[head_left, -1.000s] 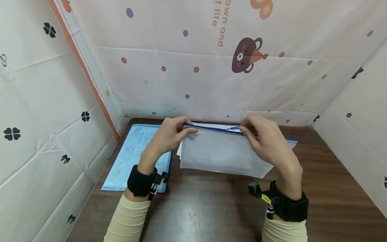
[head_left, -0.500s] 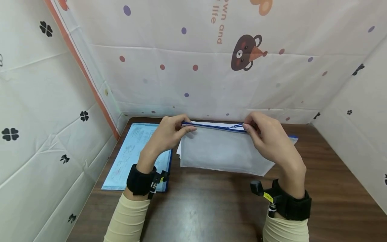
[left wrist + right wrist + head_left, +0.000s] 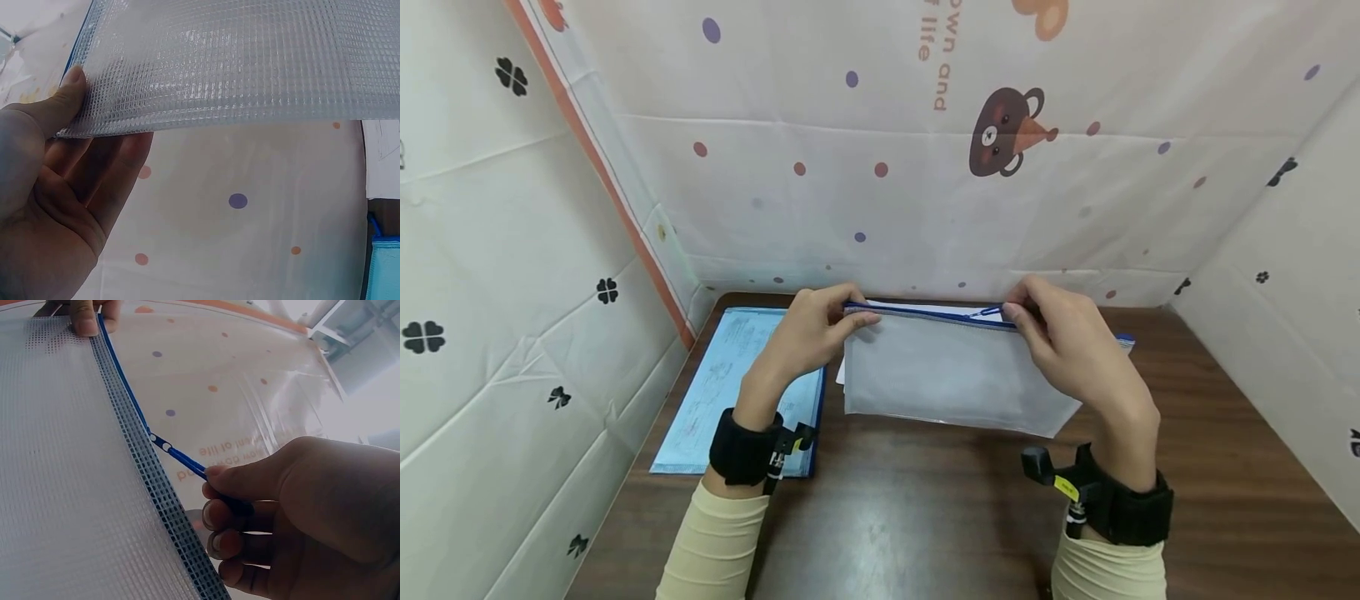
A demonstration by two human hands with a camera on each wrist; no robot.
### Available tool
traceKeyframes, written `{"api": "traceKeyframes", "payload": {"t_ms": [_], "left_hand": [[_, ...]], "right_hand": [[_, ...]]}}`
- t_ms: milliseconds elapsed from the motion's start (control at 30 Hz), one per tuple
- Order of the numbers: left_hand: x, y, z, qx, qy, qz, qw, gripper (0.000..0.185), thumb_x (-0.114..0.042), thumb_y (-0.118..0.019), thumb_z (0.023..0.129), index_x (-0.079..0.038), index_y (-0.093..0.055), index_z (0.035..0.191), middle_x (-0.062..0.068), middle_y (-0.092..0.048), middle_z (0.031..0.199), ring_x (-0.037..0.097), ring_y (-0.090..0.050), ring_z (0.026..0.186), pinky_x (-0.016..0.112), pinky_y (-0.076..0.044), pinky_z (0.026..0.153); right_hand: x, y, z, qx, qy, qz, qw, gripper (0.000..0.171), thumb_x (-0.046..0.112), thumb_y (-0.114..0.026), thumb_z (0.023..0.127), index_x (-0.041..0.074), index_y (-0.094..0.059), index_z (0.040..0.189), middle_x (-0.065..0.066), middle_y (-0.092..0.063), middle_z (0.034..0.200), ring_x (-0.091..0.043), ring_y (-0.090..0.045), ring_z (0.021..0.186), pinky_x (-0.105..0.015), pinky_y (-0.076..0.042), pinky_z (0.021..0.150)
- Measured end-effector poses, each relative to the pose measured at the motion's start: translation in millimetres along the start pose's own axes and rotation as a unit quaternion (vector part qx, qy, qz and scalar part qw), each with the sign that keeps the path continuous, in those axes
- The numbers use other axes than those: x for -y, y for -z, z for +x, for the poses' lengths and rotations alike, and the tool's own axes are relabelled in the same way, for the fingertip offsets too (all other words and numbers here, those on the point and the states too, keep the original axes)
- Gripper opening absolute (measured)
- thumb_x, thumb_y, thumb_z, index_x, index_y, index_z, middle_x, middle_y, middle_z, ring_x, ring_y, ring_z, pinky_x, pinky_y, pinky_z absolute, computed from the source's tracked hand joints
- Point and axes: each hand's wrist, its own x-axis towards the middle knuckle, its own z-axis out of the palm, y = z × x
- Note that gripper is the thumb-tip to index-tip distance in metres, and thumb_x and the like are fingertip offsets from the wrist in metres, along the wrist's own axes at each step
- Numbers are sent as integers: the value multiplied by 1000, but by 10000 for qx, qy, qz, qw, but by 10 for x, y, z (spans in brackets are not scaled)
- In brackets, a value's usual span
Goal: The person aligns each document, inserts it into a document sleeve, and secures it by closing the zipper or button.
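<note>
A translucent mesh zipper pouch (image 3: 955,375) with a blue zip along its top edge is held up above the brown table. My left hand (image 3: 812,329) pinches its upper left corner; in the left wrist view the thumb (image 3: 70,94) lies on the mesh and the other fingers are behind it. My right hand (image 3: 1075,342) pinches the blue cord pull (image 3: 187,461), which stretches from the zip slider (image 3: 159,442). In the right wrist view, the slider sits partway along the zip. White paper (image 3: 841,372) shows behind the pouch; whether any lies inside cannot be told.
A light blue pouch (image 3: 722,392) with faint scribbled marks and a dark blue edge lies flat on the table (image 3: 910,517), at the left. Printed white sheeting (image 3: 760,200) rises behind the table and at both sides.
My right hand has moved slightly to the right with the cord pull, and the slider has shifted a little the same way. The left hand keeps its pinch on the corner.
</note>
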Motion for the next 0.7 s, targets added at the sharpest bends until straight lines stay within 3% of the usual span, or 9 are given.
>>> {"api": "traceKeyframes", "payload": {"t_ms": [233,400,700], "left_hand": [[23,29,10,-63,-6,113,9999,12,-26,-74,101,-16,-69,96,-4,-39,57,17,-38,49,32,-34,52],[38,52,-2,-113,31,128,9998,11,-27,-73,102,-17,-72,99,-3,-44,59,18,-40,50,33,-35,52],[68,96,-17,-265,141,453,9985,22,-29,-69,105,-17,-77,121,-1,-41,55,19,-40,50,34,-36,53]], "right_hand": [[-25,33,-15,-29,-55,-57,10000,5,9,-66,106,8,-64,101,2,-51,75,-14,-43,63,-29,-36,60],[-39,38,-17,-12,-32,37,10000,7,9,-66,106,9,-63,99,2,-50,74,-14,-43,63,-28,-35,59],[-35,44,-22,-68,-167,-13,9998,6,10,-64,107,7,-66,102,0,-52,75,-15,-44,64,-30,-37,59]]}}
